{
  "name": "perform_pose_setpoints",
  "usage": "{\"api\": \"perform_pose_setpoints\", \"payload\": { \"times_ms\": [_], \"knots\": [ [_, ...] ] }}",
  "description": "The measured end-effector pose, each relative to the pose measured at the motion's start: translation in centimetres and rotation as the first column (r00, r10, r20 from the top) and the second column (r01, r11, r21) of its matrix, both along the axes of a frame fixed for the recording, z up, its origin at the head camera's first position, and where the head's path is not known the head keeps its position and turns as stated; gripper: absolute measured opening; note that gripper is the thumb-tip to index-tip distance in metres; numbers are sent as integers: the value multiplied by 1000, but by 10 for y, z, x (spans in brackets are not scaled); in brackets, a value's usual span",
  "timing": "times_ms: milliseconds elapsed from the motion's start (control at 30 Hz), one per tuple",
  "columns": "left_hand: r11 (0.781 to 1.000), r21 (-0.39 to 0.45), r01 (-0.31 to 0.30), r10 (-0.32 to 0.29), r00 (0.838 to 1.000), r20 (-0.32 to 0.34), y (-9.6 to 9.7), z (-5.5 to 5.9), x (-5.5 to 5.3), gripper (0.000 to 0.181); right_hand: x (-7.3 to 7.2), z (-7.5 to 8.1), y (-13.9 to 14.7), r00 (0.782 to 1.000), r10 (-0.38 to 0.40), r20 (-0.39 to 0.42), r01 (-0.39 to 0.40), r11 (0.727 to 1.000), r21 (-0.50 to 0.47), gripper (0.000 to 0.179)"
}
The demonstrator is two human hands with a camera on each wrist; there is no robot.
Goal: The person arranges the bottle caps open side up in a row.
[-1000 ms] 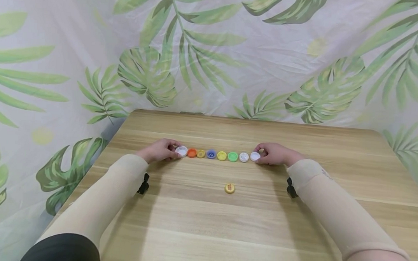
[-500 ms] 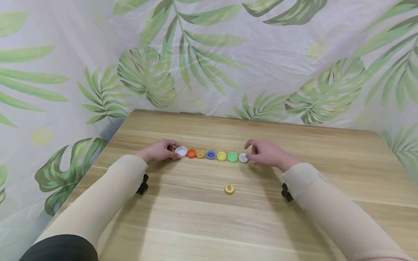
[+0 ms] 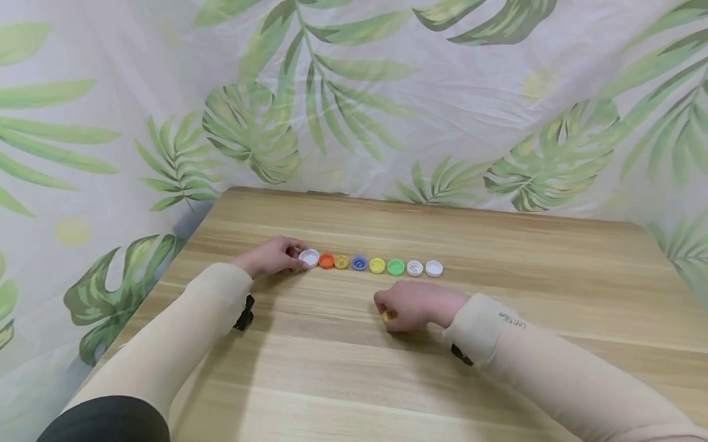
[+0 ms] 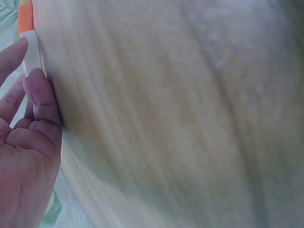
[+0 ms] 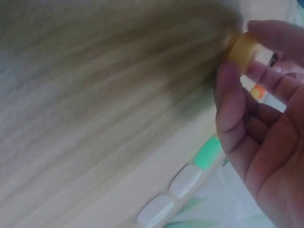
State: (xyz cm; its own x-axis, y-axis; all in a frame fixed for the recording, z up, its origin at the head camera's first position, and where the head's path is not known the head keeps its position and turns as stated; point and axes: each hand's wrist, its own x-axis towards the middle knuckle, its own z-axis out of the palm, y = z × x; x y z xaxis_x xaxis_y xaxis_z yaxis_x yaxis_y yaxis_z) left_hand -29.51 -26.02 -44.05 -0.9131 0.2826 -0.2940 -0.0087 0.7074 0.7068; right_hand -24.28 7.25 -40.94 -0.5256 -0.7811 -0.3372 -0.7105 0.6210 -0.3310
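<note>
A row of bottle caps lies hollow side up across the table. At its left end my left hand (image 3: pixel 273 254) pinches a large white cap (image 3: pixel 309 258) between thumb and fingers; the left wrist view shows the fingertips on this cap's ridged side. Rightward follow an orange cap (image 3: pixel 326 260), an amber cap (image 3: pixel 341 262), a blue cap (image 3: pixel 359 263), a yellow cap (image 3: pixel 377 265), a green cap (image 3: pixel 395 267) and two white caps (image 3: pixel 424 268). In front of the row, my right hand (image 3: pixel 415 306) pinches a golden-yellow cap (image 5: pixel 243 53) by its edges, thumb and fingers partly hiding it.
The wooden table (image 3: pixel 299 390) stretches toward me and to the right of the row. Behind it hangs a leaf-patterned cloth (image 3: pixel 359 102), which also covers the left side. A black wrist camera (image 3: pixel 244 314) sits under the left cuff.
My right hand has left the rightmost white cap, moved toward me and left, and taken hold of the golden-yellow cap. The left hand stays at the large white cap.
</note>
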Motion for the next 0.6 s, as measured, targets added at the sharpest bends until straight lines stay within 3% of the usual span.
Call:
{"api": "perform_pose_setpoints", "payload": {
  "times_ms": [200, 433, 600],
  "knots": [
    [1000, 9, -1, 1, 1000, 7, 0, -2, -1, 54, -15, 5, 8, 992, -105, 73, 108, 994, -32, 10],
    [1000, 20, -5, 5, 1000, 7, 1, -1, -1, 53, -33, 12, 19, 985, -153, 80, 160, 982, -97, 8],
    [1000, 19, 4, -4, 1000, 1, 1, -1, -1, 53, -45, 17, 30, 978, -191, 85, 201, 970, -138, 19]
  ]
}}
